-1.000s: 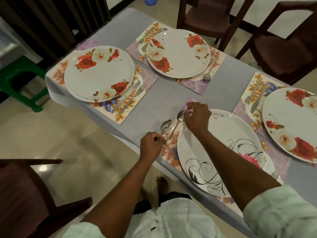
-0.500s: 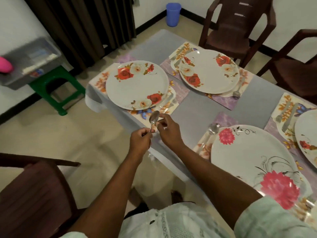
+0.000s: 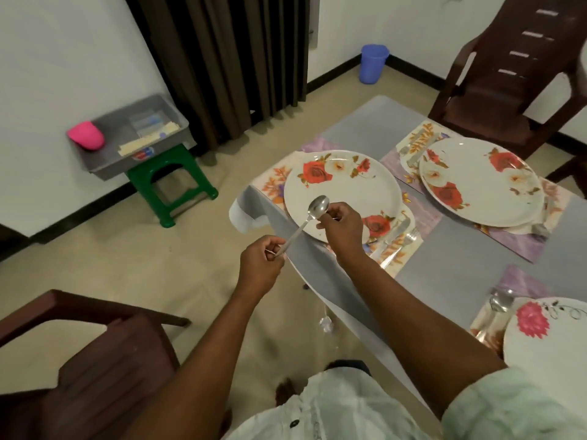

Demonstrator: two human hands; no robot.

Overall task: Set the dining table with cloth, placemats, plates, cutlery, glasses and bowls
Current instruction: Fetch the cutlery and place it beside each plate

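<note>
Spoon (image 3: pixel 313 217) lifted clear of my near setting, where another spoon (image 3: pixel 501 302) now lies; my left hand (image 3: pixel 262 268) pinches its handle, my right hand (image 3: pixel 341 228) pinches the neck, above the rose plate (image 3: pixel 343 185) at the tabletop's corner. Beyond, a grey tray's label (image 3: pixel 144 153) is unreadable.

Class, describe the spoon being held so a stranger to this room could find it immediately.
Start at the grey-clothed table and find its near-left corner plate with red roses. Just in front of that plate, the spoon is held in the air between the left hand and right hand. The other cutlery lies flat on placemats.
</note>
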